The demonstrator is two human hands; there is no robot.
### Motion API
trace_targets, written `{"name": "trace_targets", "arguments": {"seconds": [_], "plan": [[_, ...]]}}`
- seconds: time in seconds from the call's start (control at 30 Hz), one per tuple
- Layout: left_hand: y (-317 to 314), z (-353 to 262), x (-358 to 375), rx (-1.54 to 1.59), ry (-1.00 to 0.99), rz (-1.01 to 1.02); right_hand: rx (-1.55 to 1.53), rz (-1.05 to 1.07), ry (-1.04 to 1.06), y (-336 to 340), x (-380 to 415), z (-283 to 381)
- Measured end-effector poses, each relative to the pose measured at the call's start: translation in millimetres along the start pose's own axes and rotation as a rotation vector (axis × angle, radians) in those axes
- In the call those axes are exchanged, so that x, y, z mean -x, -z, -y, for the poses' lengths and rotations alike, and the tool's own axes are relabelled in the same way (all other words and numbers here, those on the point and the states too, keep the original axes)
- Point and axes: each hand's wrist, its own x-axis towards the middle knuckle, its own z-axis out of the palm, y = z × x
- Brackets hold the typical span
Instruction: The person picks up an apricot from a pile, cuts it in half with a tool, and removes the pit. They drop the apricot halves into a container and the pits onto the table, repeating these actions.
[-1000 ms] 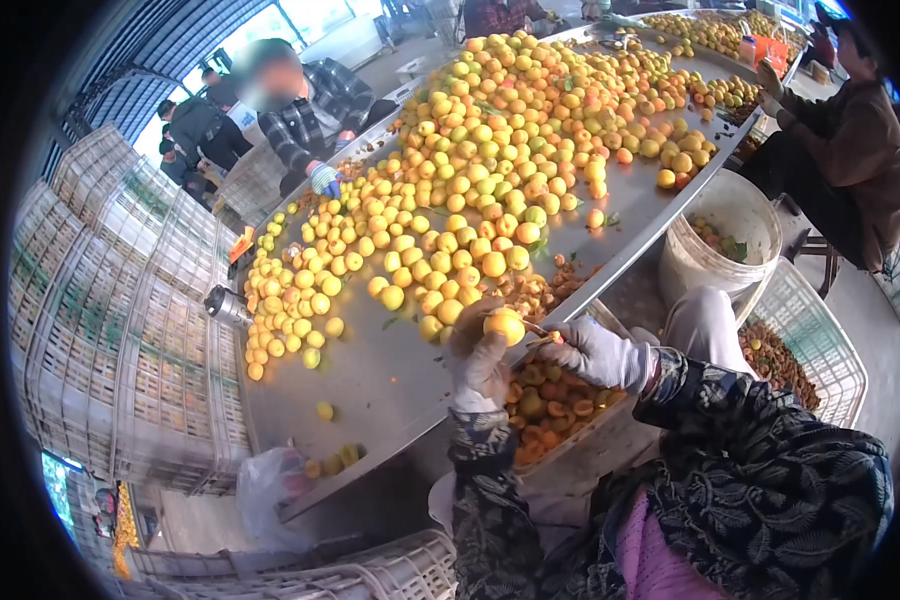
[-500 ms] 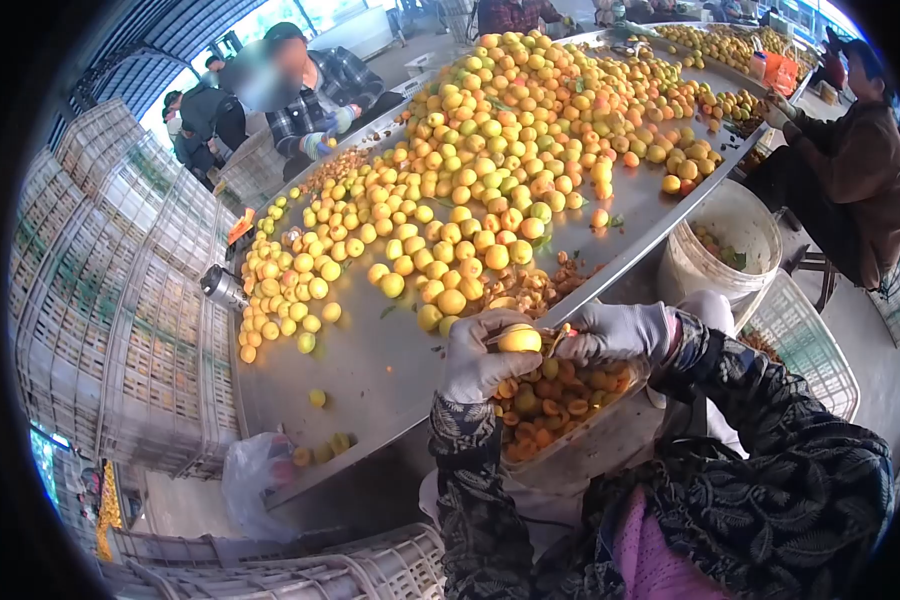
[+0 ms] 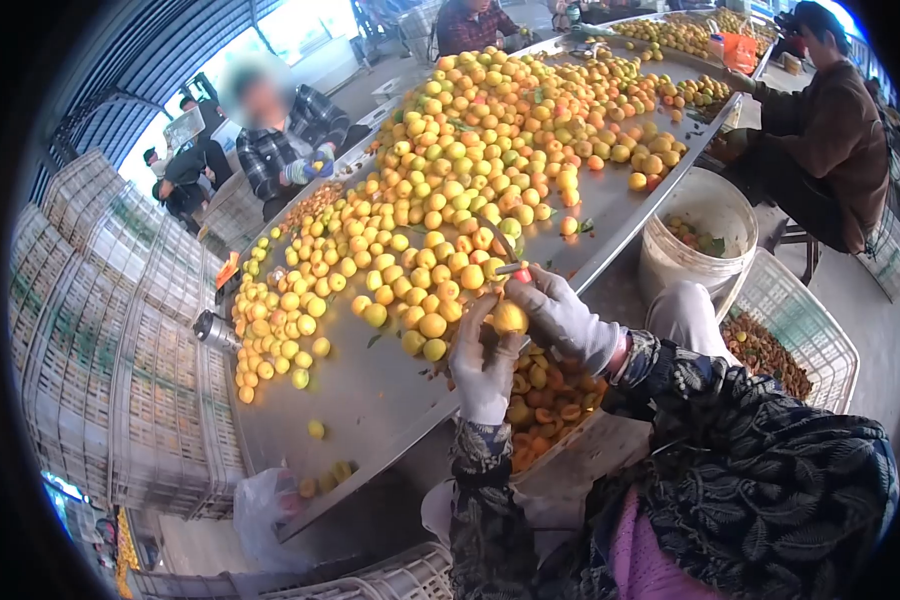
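My left hand (image 3: 482,368), in a pale glove, is closed around a yellow apricot (image 3: 510,318) with its fingertips at the fruit's side. Just right of it, my gloved right hand (image 3: 567,318) grips a small tool (image 3: 513,268) with a red end and what looks like a thin curved strip rising above it. The right fingers are close against the apricot. Below both hands, a crate holds halved apricots (image 3: 545,405). Beyond them, a large heap of whole apricots (image 3: 470,150) covers much of the metal table (image 3: 380,405).
A white bucket (image 3: 700,240) with scraps stands right of the table edge. Beside it, a crate (image 3: 830,360) holds brown pieces. Stacked crates (image 3: 120,340) rise on the left, near a metal flask (image 3: 216,330). Co-workers sit around the table, one in brown (image 3: 830,150) at right.
My right hand has swung up and left, and its tool now points upward. The apricot stays in my left hand. The view has shifted slightly, and the co-worker in plaid has turned.
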Motion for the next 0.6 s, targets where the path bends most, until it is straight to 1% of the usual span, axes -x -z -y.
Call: {"name": "trace_targets", "arguments": {"seconds": [0.07,0.1,0.13,0.2,0.23,0.27,0.3,0.33,0.37,0.4,0.47,0.5,0.53,0.6], "plan": [[-1,-14,3,-0.084,-0.131,-0.008,-0.061,0.061,-0.284,1,-1,10],[-3,-5,3,-0.14,-0.213,-0.019,-0.13,0.03,-0.321,-2,-2,7],[-7,-7,4,-0.137,-0.213,-0.021,-0.127,0.03,-0.321,-5,-2,3],[-18,-13,8,-0.225,-0.185,-0.146,0.229,-0.074,0.003,-11,0,-3],[-23,-18,8,-0.245,-0.177,-0.177,0.283,-0.147,0.021,-19,4,2],[-26,-11,9,-0.245,-0.181,-0.178,0.283,-0.147,0.024,-21,7,0],[-27,3,11,-0.132,-0.058,-0.232,0.361,-0.121,0.075,-23,8,-2],[-27,1,9,-0.016,0.067,-0.286,0.441,-0.094,0.125,-23,7,-4],[-25,-6,7,-0.131,0.082,-0.292,0.57,-0.099,0.261,-21,3,-6],[-25,-4,6,-0.129,0.082,-0.295,0.572,-0.096,0.262,-19,1,-7],[-26,-14,2,0.075,0.077,-0.327,0.709,-0.02,0.452,-19,-2,-4],[-21,-21,3,0.279,0.293,-0.295,0.787,0.039,0.485,-17,-3,-2],[-17,-24,0,0.278,0.296,-0.297,0.786,0.04,0.481,-16,-4,-3],[-13,-27,-2,0.523,0.574,-0.238,0.8,0.147,0.562,-11,-7,-7]]}}
